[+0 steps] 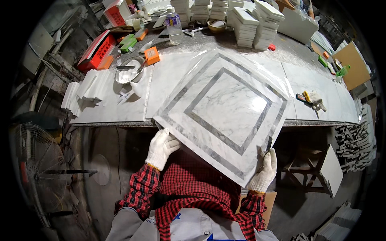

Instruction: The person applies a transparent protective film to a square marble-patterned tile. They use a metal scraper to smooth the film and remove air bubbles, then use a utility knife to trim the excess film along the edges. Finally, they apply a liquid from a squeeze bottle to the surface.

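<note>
A square marble tile panel, white with grey veins and two grey square bands, is turned cornerwise. Its far part lies over the worktable while its near corner juts past the front edge towards me. My left hand, in a white knitted glove, grips the panel's left near edge, thumb on top and fingers partly underneath. At the right near edge is my right hand, gloved alike, its fingers closed around a thin dark blade-like strip and against the panel. What lies under the panel is hidden.
White slabs cover the table's front. On the left are a bowl of white paste, an orange box and white strips. A bottle and tile stacks stand behind. Right: a glove; a fan stands lower left.
</note>
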Demonstrator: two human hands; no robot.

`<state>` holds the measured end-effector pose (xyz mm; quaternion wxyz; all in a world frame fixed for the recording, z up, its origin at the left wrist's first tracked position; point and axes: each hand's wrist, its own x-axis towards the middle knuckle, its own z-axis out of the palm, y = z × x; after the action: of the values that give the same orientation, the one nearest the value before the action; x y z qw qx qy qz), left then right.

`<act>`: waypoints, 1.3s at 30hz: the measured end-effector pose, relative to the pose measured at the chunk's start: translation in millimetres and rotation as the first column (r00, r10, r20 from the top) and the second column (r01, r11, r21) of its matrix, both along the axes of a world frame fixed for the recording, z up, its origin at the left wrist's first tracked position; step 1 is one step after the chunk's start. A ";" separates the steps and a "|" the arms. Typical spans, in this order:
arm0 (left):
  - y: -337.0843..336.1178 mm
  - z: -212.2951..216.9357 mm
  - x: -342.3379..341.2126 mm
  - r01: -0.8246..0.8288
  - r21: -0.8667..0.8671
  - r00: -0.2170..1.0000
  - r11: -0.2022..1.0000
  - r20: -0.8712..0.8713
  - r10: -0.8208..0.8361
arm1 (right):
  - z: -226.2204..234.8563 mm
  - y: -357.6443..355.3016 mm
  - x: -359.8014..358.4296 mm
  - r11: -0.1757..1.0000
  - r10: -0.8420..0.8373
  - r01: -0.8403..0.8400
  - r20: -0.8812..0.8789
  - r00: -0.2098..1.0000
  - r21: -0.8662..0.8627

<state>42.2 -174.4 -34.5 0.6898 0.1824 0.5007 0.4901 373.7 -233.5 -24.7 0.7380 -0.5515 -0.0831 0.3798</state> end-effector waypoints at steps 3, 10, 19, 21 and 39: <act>-19.9 -9.4 26.0 0.034 0.015 0.998 0.999 -0.060 -0.033 | -3.3 0.8 -20.1 0.999 0.038 -0.038 -0.015 0.999 0.022; 21.0 -30.9 41.8 0.100 0.150 0.895 0.984 -0.445 -0.023 | -6.0 8.1 -44.9 0.998 0.058 -0.057 0.065 0.996 -0.018; -33.2 -10.1 74.6 0.122 0.108 0.990 0.987 0.051 -0.128 | -4.1 16.0 -37.8 0.957 0.285 -0.286 0.035 0.958 0.039; -57.6 -10.1 93.8 0.135 0.022 0.989 0.991 0.065 -0.136 | 23.5 41.7 -30.4 0.960 0.278 -0.278 0.053 0.959 -0.021; -16.4 -2.0 -0.7 0.397 0.012 0.918 0.918 -0.017 -0.397 | 10.2 21.2 -59.4 0.936 0.322 -0.330 -0.082 0.943 -0.123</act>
<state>41.4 -190.8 -36.6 0.7700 0.2888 0.4544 0.3424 314.3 -212.2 -14.5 0.6281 -0.5669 -0.1253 0.5181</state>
